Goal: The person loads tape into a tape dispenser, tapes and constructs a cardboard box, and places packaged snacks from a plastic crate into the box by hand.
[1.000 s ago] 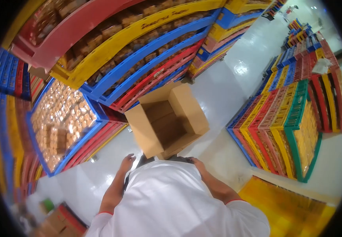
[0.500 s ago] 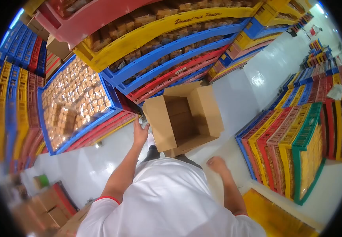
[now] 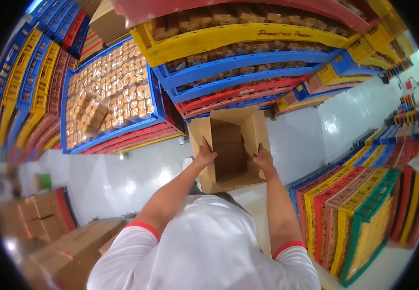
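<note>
An open, empty cardboard box stands upright in front of my body, its flaps spread outward. My left hand grips the box's left side, fingers over the edge by the flap. On the opposite side, my right hand holds the right edge with its fingers curled at the flap. Left of the box, a blue crate full of round, wrapped packs tops a stack of red crates, with a few packs lying on top.
Tall stacked crates in yellow, blue and red rise just beyond the box. At the right stands another stack with a green crate. Closed cardboard boxes lie at the lower left. Grey floor shows between the stacks.
Both hands have moved from beside my body onto the box's two sides and taken hold of it. The view has turned, so the blue crate and the stacks appear shifted.
</note>
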Motion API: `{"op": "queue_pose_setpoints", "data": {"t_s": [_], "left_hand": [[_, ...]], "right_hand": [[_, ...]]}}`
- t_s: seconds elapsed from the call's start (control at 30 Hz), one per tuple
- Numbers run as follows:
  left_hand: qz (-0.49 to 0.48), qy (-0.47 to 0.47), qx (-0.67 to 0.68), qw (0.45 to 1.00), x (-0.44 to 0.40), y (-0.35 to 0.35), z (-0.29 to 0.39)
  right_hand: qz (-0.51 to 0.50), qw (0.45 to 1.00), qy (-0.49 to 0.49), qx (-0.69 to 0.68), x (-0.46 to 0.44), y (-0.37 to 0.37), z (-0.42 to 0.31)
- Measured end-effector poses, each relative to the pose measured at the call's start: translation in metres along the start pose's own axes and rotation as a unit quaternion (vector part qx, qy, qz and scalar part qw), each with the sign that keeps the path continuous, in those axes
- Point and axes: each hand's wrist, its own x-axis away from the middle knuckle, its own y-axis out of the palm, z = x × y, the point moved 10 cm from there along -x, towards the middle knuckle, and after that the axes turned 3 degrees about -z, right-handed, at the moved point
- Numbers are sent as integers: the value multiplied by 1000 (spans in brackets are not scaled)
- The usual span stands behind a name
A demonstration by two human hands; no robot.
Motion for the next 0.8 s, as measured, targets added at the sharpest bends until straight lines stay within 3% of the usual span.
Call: {"op": "queue_pose_setpoints", "data": {"t_s": [0.07, 0.13, 0.2, 0.23, 0.27, 0.37, 0.43, 0.47, 0.53, 0.63, 0.7, 0.8], "left_hand": [[-84, -67, 113, 988, 23, 22, -3], [-69, -78, 239, 965, 38, 38, -20], [-63, -87, 271, 957, 43, 34, -47], [174, 18, 44, 984, 32, -18, -58], [387, 119, -190, 894, 53, -48, -41], [412, 167, -173, 879, 87, -101, 37], [227, 229, -110, 940, 67, -92, 75], [231, 230, -109, 939, 62, -96, 88], [155, 154, -132, 967, 39, -79, 95], [133, 122, -135, 974, 16, -67, 88], [136, 127, -104, 977, 19, -57, 87], [165, 119, -83, 975, 38, -55, 72]], "right_hand": [[-66, 998, -12, 19, -19, -2, -3], [-36, 985, -168, -3, -17, -43, -39], [-7, 977, -211, -29, -22, -86, -55], [29, 967, -245, -60, -15, -111, -66], [27, 967, -245, -61, 1, -129, -73], [207, 930, -238, -188, 47, -190, -63], [282, 923, -175, -196, 65, -165, -14], [321, 922, -113, -187, 72, -142, 16], [249, 885, -29, -393, 81, -63, 56], [204, 853, -83, -474, 118, -45, 28], [76, 836, 125, -529, 127, -1, 52], [33, 792, 106, -600, 125, -7, 56]]}}
